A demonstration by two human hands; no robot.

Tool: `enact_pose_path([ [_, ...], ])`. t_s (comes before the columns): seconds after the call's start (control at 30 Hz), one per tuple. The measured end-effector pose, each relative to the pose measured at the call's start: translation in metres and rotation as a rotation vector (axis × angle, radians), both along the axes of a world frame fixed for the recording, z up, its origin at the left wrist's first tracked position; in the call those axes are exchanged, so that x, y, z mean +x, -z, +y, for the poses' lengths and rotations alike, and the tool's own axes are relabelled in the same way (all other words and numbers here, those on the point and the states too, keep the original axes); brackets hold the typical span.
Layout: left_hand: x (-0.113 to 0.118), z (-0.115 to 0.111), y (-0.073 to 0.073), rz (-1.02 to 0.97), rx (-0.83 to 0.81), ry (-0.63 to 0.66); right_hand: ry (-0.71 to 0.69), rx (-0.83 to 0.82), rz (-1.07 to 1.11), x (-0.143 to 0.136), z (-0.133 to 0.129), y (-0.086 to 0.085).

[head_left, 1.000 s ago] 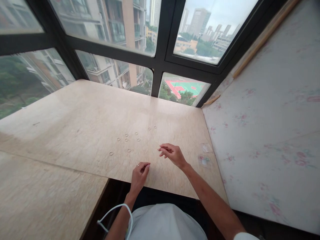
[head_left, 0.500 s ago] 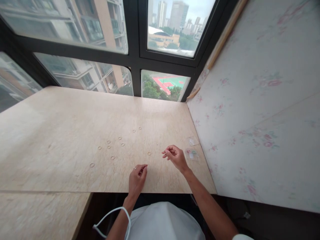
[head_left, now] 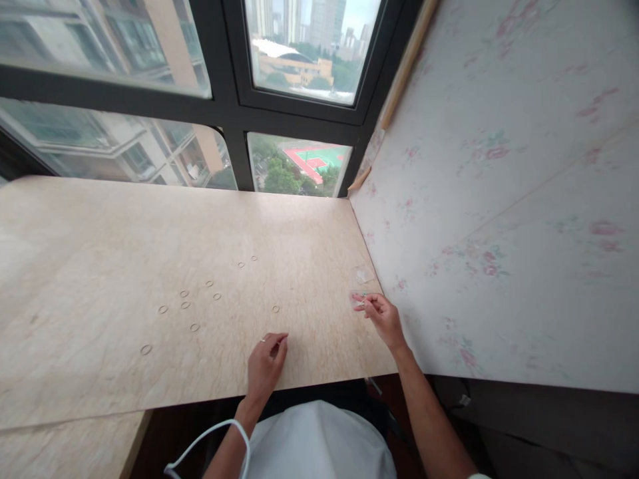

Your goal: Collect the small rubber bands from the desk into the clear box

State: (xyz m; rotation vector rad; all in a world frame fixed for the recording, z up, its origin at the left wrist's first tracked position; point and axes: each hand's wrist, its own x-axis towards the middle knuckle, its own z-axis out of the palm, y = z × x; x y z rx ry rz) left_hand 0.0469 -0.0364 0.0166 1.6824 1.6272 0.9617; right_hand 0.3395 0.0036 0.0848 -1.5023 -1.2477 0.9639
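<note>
My left hand [head_left: 268,359] rests low over the marble-patterned surface, thumb and index finger pinched; anything between the tips is too small to make out. My right hand [head_left: 383,316] reaches over a small clear bag [head_left: 355,301] with red and green bits, its fingertips close together and partly covering the bag. Whether those fingertips grip something cannot be seen. One thin ring [head_left: 276,309] lies between the hands, nearer the left. Several more thin rings, among them one at the front left [head_left: 146,349], are scattered on the left.
Another small clear bag [head_left: 362,273] lies behind the right hand. A flowered wall [head_left: 474,266] bounds the surface on the right, dark window frames [head_left: 294,120] at the back. A white cord loop [head_left: 207,432] hangs by the left forearm.
The view has turned right. My right hand has moved right, from beside the bag with coloured bits to over it. My left hand stays pinched in about the same place.
</note>
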Motion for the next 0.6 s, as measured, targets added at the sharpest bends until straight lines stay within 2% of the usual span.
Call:
enact_pose_path([
  [0.17, 0.0, 0.001, 0.001, 0.095, 0.038, 0.013, 0.096, 0.072, -0.219, 0.024, 0.004, 0.0],
  [0.37, 0.001, -0.001, 0.006, 0.208, 0.112, -0.001, 0.092, 0.201, -0.475, 0.038, 0.017, 0.006],
  [0.6, 0.001, -0.001, 0.005, 0.236, 0.122, 0.013, 0.072, 0.166, -0.572, 0.046, 0.03, 0.019],
])
